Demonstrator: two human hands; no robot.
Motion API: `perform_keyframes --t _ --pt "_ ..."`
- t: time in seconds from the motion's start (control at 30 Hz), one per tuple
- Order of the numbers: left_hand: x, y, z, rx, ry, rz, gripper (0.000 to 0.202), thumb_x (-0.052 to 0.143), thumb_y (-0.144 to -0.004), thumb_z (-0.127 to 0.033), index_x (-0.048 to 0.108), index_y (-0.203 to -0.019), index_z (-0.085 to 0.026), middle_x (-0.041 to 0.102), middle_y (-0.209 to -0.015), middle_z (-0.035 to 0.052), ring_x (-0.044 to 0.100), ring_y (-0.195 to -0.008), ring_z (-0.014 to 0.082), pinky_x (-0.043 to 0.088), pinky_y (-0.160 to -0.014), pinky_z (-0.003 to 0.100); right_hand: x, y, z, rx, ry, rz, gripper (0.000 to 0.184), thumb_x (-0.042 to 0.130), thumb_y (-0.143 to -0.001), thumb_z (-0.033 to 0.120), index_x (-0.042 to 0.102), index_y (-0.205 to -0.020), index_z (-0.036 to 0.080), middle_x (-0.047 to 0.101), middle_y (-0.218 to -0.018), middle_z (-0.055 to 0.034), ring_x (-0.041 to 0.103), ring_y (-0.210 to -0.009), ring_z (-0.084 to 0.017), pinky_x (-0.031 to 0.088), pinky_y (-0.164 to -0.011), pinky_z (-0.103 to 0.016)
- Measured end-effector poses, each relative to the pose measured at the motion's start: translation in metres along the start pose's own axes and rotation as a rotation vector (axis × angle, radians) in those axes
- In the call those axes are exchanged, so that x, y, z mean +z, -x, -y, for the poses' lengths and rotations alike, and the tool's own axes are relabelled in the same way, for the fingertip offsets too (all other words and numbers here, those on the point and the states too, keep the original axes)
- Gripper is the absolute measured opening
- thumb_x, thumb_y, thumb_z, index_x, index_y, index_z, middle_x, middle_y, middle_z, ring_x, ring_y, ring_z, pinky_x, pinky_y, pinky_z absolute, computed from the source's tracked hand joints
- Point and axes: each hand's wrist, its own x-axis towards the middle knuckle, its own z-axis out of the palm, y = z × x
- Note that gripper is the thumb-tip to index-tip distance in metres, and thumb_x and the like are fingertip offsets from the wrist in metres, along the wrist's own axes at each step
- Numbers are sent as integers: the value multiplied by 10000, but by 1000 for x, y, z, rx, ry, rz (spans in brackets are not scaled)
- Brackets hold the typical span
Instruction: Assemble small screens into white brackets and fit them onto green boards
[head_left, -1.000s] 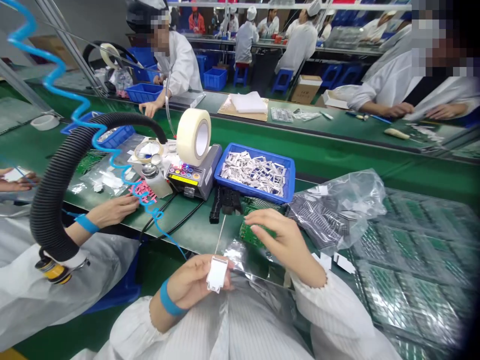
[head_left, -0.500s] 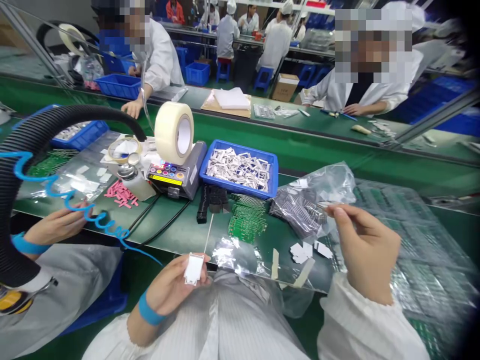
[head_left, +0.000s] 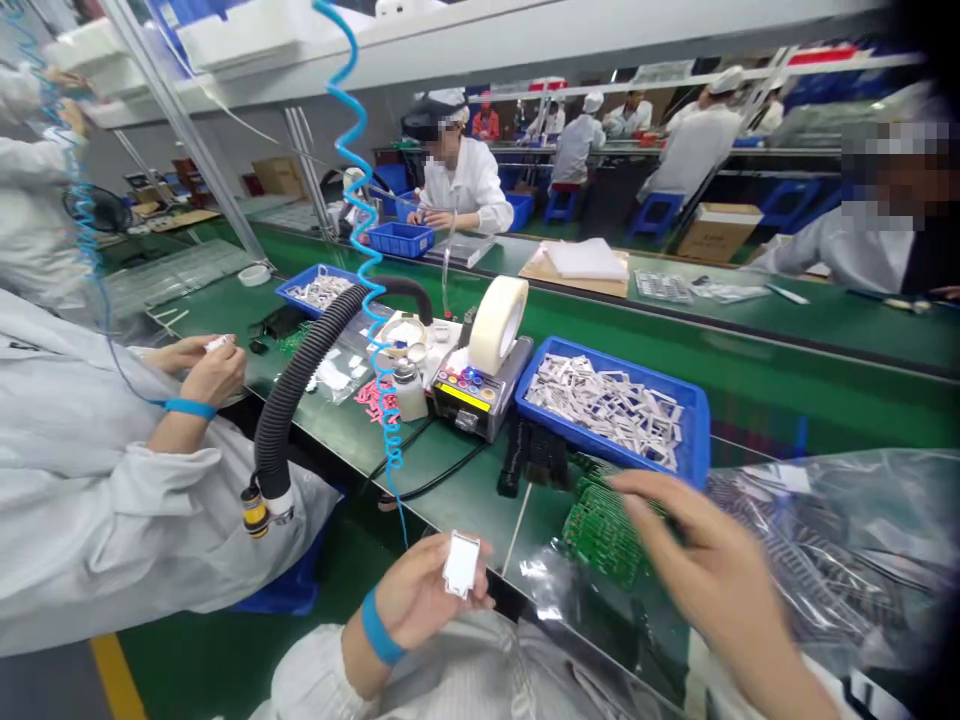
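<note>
Nearby, circuit boards [head_left: 604,535] under open right hand [head_left: 712,570], left hand [head_left: 412,590] gripping a white part [head_left: 461,563]

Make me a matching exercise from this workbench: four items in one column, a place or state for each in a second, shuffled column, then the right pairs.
Items
1. left hand
2. roll of tape
3. blue plastic tray
4. green circuit boards

Places or states
A. sits on top of a tape dispenser
B. lie on the bench just below the right hand
C. holds a small white rectangular piece
D. is heaped with white pieces

Pairs: 1-C; 2-A; 3-D; 4-B
</note>
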Motion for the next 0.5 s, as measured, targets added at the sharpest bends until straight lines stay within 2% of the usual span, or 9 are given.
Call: perform_keyframes --t 0.07,0.1,0.17,0.23,0.33,0.4,0.5 --pt "-3 7 -7 53 15 4 383 698 -717 -367 695 -929 -48 640 -678 82 597 -659 168 484 -712 354 42 -28 30 -99 -116 263 112 525 -876 224 636 -888 217 677 -901 -24 638 -821 -147 511 -715 -255" --pt "-5 11 -11 84 17 -2 372 698 -718 -362 697 -927 -54 638 -679 77 592 -659 165 481 -713 352 66 -41 43 -92 -139 400 131 507 -881 184 637 -880 200 677 -904 -25 635 -835 -132 506 -738 -237" --pt "-8 19 -19 152 25 -33 354 694 -722 -352 700 -929 -66 635 -684 68 578 -664 161 476 -718 352 115 -63 65 -52 -50 637 153 498 -879 131 639 -921 172 675 -934 -31 625 -876 -115 488 -801 -228" --pt "-12 28 -27 202 42 -88 333 678 -737 -346 704 -931 -76 626 -686 60 561 -669 156 469 -725 351 163 -79 80 -52 0 725 127 539 -858 134 651 -911 165 678 -911 -24 627 -868 -119 485 -807 -237" --pt "-20 40 -37 258 62 -199 301 647 -763 -332 706 -932 -91 606 -684 47 534 -665 146 462 -714 335 222 -95 93 2 105 786 142 564 -876 227 627 -965 136 657 -969 -43 621 -904 -156 506 -823 -335" --pt "-26 47 -42 297 70 -273 285 640 -768 -322 706 -931 -97 595 -694 43 522 -667 140 459 -706 326 250 -103 98 65 191 813 234 559 -889 301 595 -1041 126 629 -1033 -63 615 -919 -174 519 -809 -379" --pt "-32 55 -47 335 73 -322 292 628 -776 -333 701 -934 -99 584 -719 43 511 -677 141 459 -717 331 274 -114 105 138 297 839 290 550 -895 329 565 -1106 130 605 -1077 -76 610 -920 -177 528 -790 -376"
